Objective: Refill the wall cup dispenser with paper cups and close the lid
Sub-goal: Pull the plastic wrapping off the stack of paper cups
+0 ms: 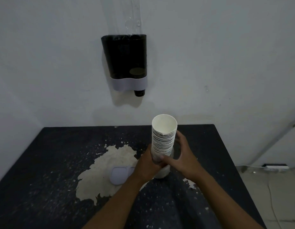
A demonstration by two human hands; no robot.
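Observation:
A tall stack of white paper cups stands upright above the black table, open mouth up, its lower part in a clear plastic sleeve. My left hand grips the stack's base from the left. My right hand wraps round it from the right, thumb across the front. On the wall above hangs the dark cup dispenser with a pale band at the bottom. One dark cup pokes out below it. Its clear lid is swung up against the wall.
The black table has a large worn pale patch and a small white object beside my left wrist. A power strip and cable lie on the floor to the right.

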